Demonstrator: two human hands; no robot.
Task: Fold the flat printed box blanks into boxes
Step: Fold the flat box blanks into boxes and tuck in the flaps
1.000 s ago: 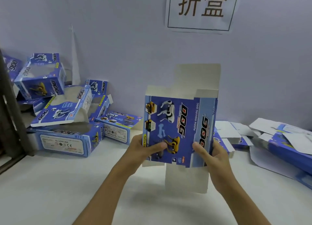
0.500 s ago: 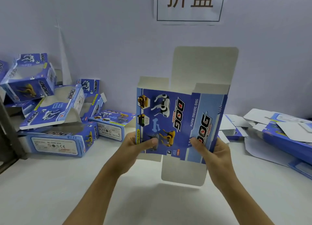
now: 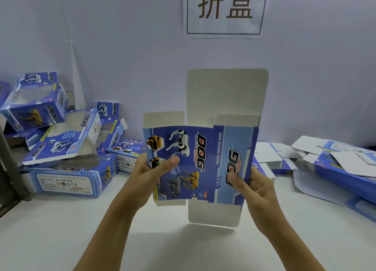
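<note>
At the far left, a heap of folded boxes (image 3: 61, 140) leans against the wall, blue and printed with toy dogs, some with open window cut-outs. The lowest one (image 3: 69, 179) lies on its side on the white table (image 3: 50, 230), its label panel facing forward.

In the middle, the left hand (image 3: 150, 175) grips the left edge of a box blank (image 3: 199, 162), thumb pressed on the printed face and the other fingers curled behind the card. The blank is held upright above the table, clear of it, with its blue printed side toward the camera. A tall plain flap stands up from its top and another hangs from its bottom edge.

The right hand (image 3: 252, 187) pinches the blank's lower right edge, thumb on the front over the "DOG" lettering, fingers wrapped behind.

On the wall above hangs a paper sign (image 3: 225, 10) with two large characters. At the right, a loose pile of flat blanks (image 3: 333, 165) lies on the table, several turned white side up.
</note>
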